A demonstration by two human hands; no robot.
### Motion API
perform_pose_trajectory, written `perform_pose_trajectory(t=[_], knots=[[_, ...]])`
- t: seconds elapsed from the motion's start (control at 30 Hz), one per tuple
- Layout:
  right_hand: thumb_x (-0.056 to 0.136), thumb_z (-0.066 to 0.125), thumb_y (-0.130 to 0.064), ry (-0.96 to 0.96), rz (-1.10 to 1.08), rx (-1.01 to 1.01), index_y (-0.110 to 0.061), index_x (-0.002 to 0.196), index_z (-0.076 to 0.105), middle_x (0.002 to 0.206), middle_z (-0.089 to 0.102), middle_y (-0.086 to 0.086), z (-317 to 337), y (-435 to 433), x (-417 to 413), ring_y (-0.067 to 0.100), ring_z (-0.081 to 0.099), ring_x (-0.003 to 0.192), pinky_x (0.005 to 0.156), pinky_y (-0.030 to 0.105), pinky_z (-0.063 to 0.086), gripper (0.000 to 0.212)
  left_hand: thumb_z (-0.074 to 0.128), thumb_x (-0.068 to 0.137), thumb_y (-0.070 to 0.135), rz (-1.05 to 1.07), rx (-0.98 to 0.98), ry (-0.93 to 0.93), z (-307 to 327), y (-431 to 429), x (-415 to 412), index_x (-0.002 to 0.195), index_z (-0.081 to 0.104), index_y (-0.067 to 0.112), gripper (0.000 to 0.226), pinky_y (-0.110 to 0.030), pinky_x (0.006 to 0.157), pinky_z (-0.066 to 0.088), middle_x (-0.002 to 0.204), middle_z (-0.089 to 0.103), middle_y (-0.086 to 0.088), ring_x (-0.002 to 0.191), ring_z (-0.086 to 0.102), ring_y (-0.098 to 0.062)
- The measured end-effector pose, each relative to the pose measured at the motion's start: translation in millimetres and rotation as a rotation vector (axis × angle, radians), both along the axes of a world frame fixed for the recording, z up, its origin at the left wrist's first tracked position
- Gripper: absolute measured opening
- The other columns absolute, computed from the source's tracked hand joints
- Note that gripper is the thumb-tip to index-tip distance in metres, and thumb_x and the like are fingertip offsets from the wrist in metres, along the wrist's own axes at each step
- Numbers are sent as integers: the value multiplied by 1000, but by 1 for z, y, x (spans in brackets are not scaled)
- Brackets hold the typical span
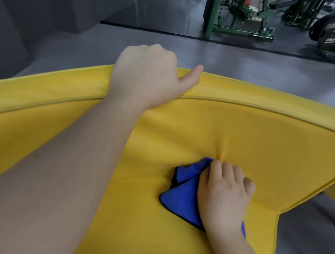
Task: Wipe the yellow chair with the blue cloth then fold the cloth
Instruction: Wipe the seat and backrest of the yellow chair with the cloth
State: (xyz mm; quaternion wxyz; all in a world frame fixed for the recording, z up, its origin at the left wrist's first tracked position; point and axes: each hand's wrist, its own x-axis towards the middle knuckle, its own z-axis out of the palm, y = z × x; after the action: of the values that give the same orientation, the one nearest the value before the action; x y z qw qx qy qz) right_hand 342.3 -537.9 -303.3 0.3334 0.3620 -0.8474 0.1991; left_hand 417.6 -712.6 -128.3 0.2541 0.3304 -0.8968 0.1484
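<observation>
On padded chair (267, 145): right hand (223, 197) around plush blue cloth (180, 199); left hand (146, 74) around rim (252, 95)

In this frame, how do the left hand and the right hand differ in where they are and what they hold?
The left hand grips the top rim of the yellow chair, fingers curled over it out of sight; the right hand sits lower, against the backrest. The left hand holds bare upholstery; the right hand holds a bunched blue cloth pressed to the fabric. Both are bare and touch the same chair.
</observation>
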Motion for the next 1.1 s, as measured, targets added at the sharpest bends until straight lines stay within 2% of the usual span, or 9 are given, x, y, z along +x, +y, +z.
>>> perform_pose_trajectory(t=[0.1, 0.2, 0.33, 0.5, 0.63, 0.73, 0.87, 0.97, 1.1], knots=[[81, 64, -17, -196, 110, -113, -17, 73, 52, 68, 54, 7, 1, -46, 53, 31, 52, 68, 63, 40, 27, 14, 25, 94, 66, 2, -8, 7, -1, 3, 1, 56, 44, 12, 69, -31, 47, 18, 57, 40, -5, 58, 40, -29], [82, 63, -18, -350, 215, -219, -19, 73, 49, 70, 51, 3, 3, -85, 112, 29, 49, 69, 63, 39, 26, 16, 25, 94, 66, 12, -4, 11, 0, 2, 3, 56, 44, 12, 69, -32, 48, 20, 57, 41, -5, 59, 41, -30], [65, 72, -15, -308, 375, -59, -21, 77, 53, 74, 49, -3, -10, -95, 148, 21, 43, 73, 66, 35, 28, 23, 25, 94, 66, 29, 10, 14, -1, 1, 5, 55, 46, 11, 70, -31, 48, 21, 56, 43, -5, 51, 36, -24], [79, 51, -24, -268, 262, -74, -23, 84, 49, 82, 51, -1, -13, -83, 136, 25, 43, 76, 67, 39, 38, 6, 25, 94, 65, 29, 22, 28, 0, 0, 6, 55, 46, 11, 70, -32, 48, 22, 56, 44, -5, 49, 33, -20], [65, 75, -28, -336, 202, 19, -24, 87, 48, 89, 51, 1, -13, -81, 134, 26, 39, 77, 63, 38, 40, 35, 26, 94, 65, 42, 58, 41, -1, 2, 2, 56, 49, 10, 70, -32, 47, 26, 56, 47, -4, 50, 37, -20], [64, 79, -26, -364, 152, 25, -22, 83, 52, 84, 53, 2, -9, -81, 119, 27, 44, 75, 60, 37, 35, 33, 26, 94, 64, 40, 65, 32, 1, 2, 2, 57, 51, 11, 70, -31, 47, 25, 57, 48, -4, 50, 38, -20], [72, 62, -23, -334, -22, -126, -17, 77, 52, 73, 52, 8, -7, -61, 66, 32, 52, 75, 59, 39, 36, 13, 26, 94, 63, 23, 62, 41, 2, 2, 3, 56, 47, 12, 67, -31, 47, 23, 59, 48, -3, 50, 38, -19], [78, 58, -19, -350, -108, -222, -13, 75, 51, 69, 52, 8, -10, -52, 47, 32, 52, 71, 60, 38, 34, 10, 26, 95, 63, 21, 62, 28, 1, 3, 2, 57, 47, 12, 67, -31, 47, 24, 59, 47, -4, 51, 37, -19], [84, 52, -26, -561, -147, -421, -13, 76, 52, 70, 55, 10, -11, -75, 73, 35, 56, 72, 63, 39, 34, 15, 27, 94, 64, 39, 57, 34, 1, 3, 4, 57, 47, 13, 66, -31, 48, 22, 60, 43, -3, 54, 38, -24]])
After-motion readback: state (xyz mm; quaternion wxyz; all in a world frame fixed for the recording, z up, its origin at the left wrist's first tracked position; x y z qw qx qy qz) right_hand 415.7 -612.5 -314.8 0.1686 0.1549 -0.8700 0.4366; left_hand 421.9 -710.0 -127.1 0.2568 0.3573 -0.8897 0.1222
